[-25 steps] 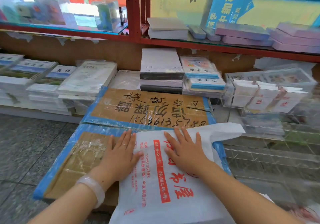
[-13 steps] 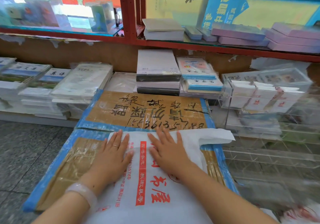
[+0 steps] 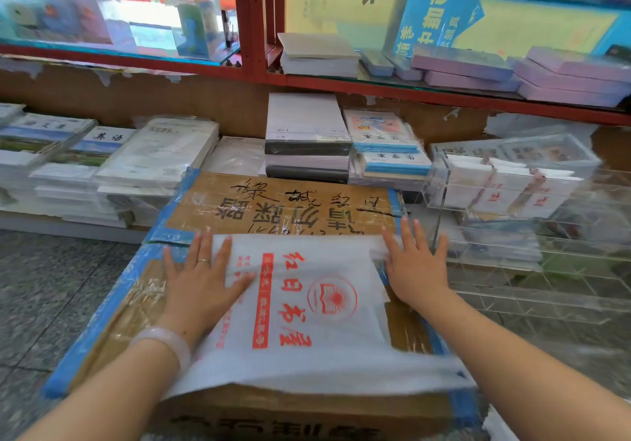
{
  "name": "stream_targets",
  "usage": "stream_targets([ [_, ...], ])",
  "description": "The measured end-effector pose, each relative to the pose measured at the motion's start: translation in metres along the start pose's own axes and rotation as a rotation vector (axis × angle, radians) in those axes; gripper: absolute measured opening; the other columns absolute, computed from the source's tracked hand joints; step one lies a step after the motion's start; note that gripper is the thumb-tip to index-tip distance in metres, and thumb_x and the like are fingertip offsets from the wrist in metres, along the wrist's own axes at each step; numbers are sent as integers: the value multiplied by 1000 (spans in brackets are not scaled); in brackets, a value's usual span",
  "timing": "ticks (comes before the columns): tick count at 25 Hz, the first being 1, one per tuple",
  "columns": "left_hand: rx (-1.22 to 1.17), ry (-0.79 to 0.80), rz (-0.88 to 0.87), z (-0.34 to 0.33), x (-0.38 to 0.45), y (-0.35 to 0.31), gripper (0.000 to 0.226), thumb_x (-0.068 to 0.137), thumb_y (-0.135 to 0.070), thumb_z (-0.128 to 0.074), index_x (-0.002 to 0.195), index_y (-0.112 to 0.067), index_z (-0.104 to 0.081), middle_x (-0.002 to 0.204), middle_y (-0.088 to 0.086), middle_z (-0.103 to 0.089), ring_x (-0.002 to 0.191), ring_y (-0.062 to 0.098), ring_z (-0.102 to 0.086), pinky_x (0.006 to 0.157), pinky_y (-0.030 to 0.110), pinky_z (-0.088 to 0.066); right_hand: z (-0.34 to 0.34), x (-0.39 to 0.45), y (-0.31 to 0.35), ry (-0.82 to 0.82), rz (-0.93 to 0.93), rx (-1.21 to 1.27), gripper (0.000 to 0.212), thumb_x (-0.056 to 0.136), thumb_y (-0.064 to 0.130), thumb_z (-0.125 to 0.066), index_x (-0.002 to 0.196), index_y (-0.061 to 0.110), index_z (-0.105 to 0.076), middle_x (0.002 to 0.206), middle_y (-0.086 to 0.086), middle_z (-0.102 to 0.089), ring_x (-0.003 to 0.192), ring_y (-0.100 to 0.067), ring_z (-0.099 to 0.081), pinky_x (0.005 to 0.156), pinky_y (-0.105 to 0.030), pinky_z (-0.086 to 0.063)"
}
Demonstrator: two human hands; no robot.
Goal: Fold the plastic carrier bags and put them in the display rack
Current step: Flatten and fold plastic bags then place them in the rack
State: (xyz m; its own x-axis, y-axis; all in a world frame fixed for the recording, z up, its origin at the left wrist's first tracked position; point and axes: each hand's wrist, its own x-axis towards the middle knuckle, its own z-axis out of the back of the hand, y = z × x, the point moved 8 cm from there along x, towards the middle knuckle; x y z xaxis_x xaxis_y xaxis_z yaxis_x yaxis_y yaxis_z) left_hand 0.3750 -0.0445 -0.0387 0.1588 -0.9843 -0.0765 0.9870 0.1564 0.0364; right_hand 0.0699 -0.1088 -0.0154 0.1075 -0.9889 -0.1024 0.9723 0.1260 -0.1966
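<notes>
White plastic carrier bag with red print (image 3: 307, 307) lies flat on a brown cardboard box taped in blue (image 3: 283, 208). Left hand (image 3: 201, 283) pressed flat on the bag's left edge, grip released, fingers straight. Right hand (image 3: 415, 266) flat on the bag's right edge, grip also released. Clear acrylic display rack (image 3: 519, 201) stands just right of the box, holding folded white bags. Stacks of wrapped books (image 3: 157, 157) behind and left; red-framed glass shelf (image 3: 252, 64) above

Bare cardboard box top (image 3: 283, 208) beyond the carrier bag (image 3: 307, 321) is unobstructed; stacked books (image 3: 307, 146) bound it behind, the clear display rack (image 3: 512, 235) stands just right.
</notes>
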Motion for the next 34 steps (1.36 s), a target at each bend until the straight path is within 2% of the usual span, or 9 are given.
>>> stream_targets([
  [5, -26, -3, -3, 24, 10, 4, 80, 78, -69, 0, 146, -30, 17, 148, 1, 32, 137, 15, 29, 94, 46, 34, 60, -36, 76, -179, 251, 334, 56, 102, 26, -29, 151, 28, -4, 160, -2, 5, 146, -18, 9, 114, -47, 11],
  [8, -111, -13, -141, 22, -23, -24, 63, 96, -53, -2, 146, -20, 17, 149, 0, 29, 142, 18, 19, 112, 35, 15, 60, -82, 143, -87, 553, 365, 52, 103, 32, -24, 151, 29, -4, 160, 2, 7, 146, -14, 11, 113, -46, 14],
  [10, -133, 15, -225, 1, -58, -39, 82, 78, -57, 17, 146, -11, 17, 150, 5, 27, 143, 21, 18, 115, 32, 9, 37, -107, 171, 12, 674, 329, 52, 102, 40, -17, 151, 30, -2, 159, 1, 9, 145, -16, 13, 113, -49, 14],
  [17, -152, -59, -247, -24, -97, -10, 91, 74, -78, 18, 147, -28, 0, 155, 7, 6, 141, 26, 17, 105, 23, 22, -25, -90, 77, 100, 434, 237, 100, 54, 67, 37, 147, 37, 14, 155, 7, 22, 142, -11, 21, 112, -44, 16],
  [23, -169, 118, -307, -29, -114, -14, 100, 45, -86, 34, 134, -40, 27, 141, -3, 40, 132, 20, 38, 92, 18, 37, -36, -86, -27, 176, 212, 91, 125, 32, 72, 50, 146, 32, 16, 154, 8, 21, 145, -12, 14, 113, -48, 12],
  [27, -170, 126, -398, -19, -140, -14, 96, 51, -90, 22, 134, -40, 29, 146, -4, 34, 132, 14, 38, 98, 16, 30, 0, -108, -8, -5, 356, 136, 93, 64, 67, 27, 149, 36, 3, 156, 10, 8, 146, -16, 8, 113, -39, 12],
  [30, 54, 157, -434, -11, -151, 17, 103, 68, -90, -17, 150, -28, -7, 158, 8, -4, 145, 20, 12, 109, 30, -3, 0, -146, 37, 131, 668, 150, 73, 85, 72, -23, 142, 44, 13, 149, 8, 24, 138, -11, 25, 106, -32, 24],
  [32, 202, 135, -429, -19, -153, 38, 134, 40, -87, -49, 151, -19, -16, 158, 9, -5, 145, 23, 3, 108, 41, -18, -13, -158, 42, 229, 714, 92, 84, 88, 62, -45, 134, 50, 24, 149, 3, 30, 136, -13, 27, 107, -34, 20],
  [34, 142, 142, -456, -21, -151, 41, 155, 17, -63, -76, 151, -17, -14, 158, 8, -3, 145, 20, 2, 108, 42, -22, -20, -159, 42, 137, 709, 95, 100, 85, 47, -61, 133, 51, 27, 159, -4, 5, 145, -20, -1, 113, -36, -1],
])
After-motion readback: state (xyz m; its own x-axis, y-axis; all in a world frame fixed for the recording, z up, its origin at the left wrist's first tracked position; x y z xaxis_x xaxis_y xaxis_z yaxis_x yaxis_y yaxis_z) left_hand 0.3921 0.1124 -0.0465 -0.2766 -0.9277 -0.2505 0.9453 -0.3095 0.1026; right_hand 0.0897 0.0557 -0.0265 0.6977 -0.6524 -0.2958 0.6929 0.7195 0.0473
